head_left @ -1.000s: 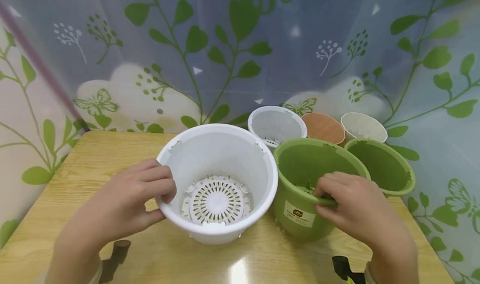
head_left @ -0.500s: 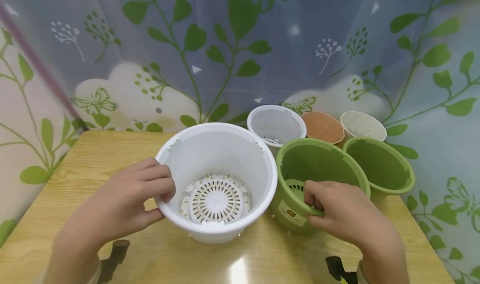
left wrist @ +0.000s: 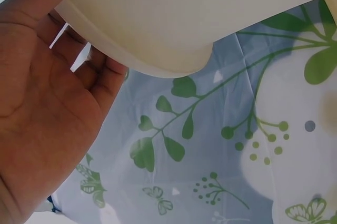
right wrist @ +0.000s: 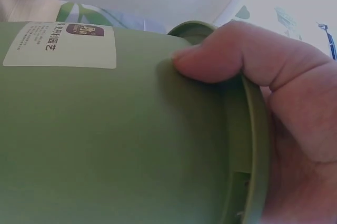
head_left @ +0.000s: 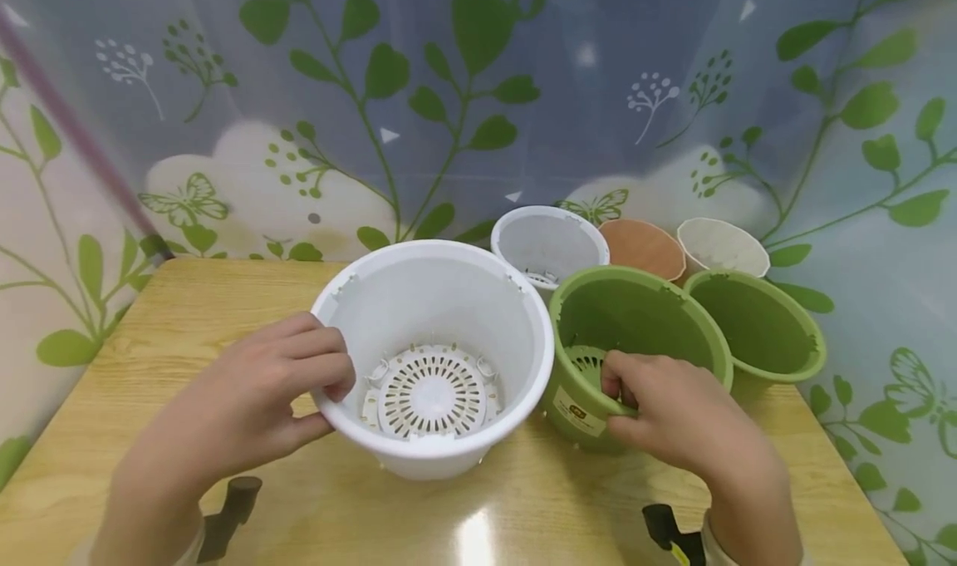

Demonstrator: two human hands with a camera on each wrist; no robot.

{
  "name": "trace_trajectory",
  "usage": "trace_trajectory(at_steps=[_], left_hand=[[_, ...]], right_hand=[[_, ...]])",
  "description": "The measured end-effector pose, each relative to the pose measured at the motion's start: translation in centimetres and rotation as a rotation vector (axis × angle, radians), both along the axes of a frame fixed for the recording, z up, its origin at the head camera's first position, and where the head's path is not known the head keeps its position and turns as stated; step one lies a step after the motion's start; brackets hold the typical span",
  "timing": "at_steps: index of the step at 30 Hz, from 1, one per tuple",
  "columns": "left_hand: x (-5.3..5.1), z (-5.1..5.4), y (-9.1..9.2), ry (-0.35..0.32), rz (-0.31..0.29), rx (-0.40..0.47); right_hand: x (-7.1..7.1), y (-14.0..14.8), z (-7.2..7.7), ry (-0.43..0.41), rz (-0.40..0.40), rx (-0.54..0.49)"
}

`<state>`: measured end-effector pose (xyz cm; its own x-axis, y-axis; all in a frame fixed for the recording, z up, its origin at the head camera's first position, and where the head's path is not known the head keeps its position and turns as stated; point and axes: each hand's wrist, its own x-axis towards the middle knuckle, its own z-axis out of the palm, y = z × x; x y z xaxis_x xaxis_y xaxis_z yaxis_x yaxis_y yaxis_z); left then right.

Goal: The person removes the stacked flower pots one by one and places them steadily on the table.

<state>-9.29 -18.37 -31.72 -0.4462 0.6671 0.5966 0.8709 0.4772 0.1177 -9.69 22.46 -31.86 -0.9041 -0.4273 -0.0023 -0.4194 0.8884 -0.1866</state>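
A large white plastic flowerpot (head_left: 441,279) with a slotted base stands at the middle of the table. My left hand (head_left: 262,391) grips its left rim, fingers over the edge inside and thumb outside; in the left wrist view the hand (left wrist: 58,87) is curled at the rim of the white pot (left wrist: 147,23). To its right is a green flowerpot (head_left: 635,308) bearing a paper label (head_left: 579,414). My right hand (head_left: 680,408) pinches that pot's near rim, fingers inside. The right wrist view has the thumb (right wrist: 210,60) pressed on the outer wall of the green pot (right wrist: 116,129).
Behind, at the back right of the wooden table (head_left: 224,292), are a smaller white pot (head_left: 552,238), a terracotta-coloured pot (head_left: 643,248) and a cream pot (head_left: 721,246). A second green pot (head_left: 758,321) stands right of the held one. A leaf-printed curtain (head_left: 449,92) backs the table.
My right hand has moved left along with the green pot's near rim, and the pot has turned or tilted so its label sits further left. The left hand and white pot look nearly unmoved.
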Motion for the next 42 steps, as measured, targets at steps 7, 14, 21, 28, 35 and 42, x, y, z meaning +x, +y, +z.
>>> trace_trajectory(at_steps=[7,14,21,28,35,42], left_hand=[[-0.2,0.0,0.4,0.012,-0.015,0.017],[-0.3,-0.2,0.7,0.037,-0.026,0.029],[-0.3,-0.7,1.9,0.108,-0.076,0.043],[-0.1,-0.7,2.3,0.096,-0.058,0.03],[-0.2,-0.7,2.3,0.091,-0.058,0.03],[-0.2,-0.8,2.3,0.079,-0.038,0.02]], right_hand=[[-0.2,-0.2,0.0,0.015,0.009,0.005],[-0.4,-0.5,0.0,0.039,0.044,0.003],[-0.3,-0.6,-0.4,0.046,0.049,0.009],[-0.1,-0.6,-0.5,0.062,0.057,0.004],[0.0,-0.6,-0.6,0.055,0.055,-0.004],[-0.2,-0.6,-0.6,0.062,0.051,0.002]])
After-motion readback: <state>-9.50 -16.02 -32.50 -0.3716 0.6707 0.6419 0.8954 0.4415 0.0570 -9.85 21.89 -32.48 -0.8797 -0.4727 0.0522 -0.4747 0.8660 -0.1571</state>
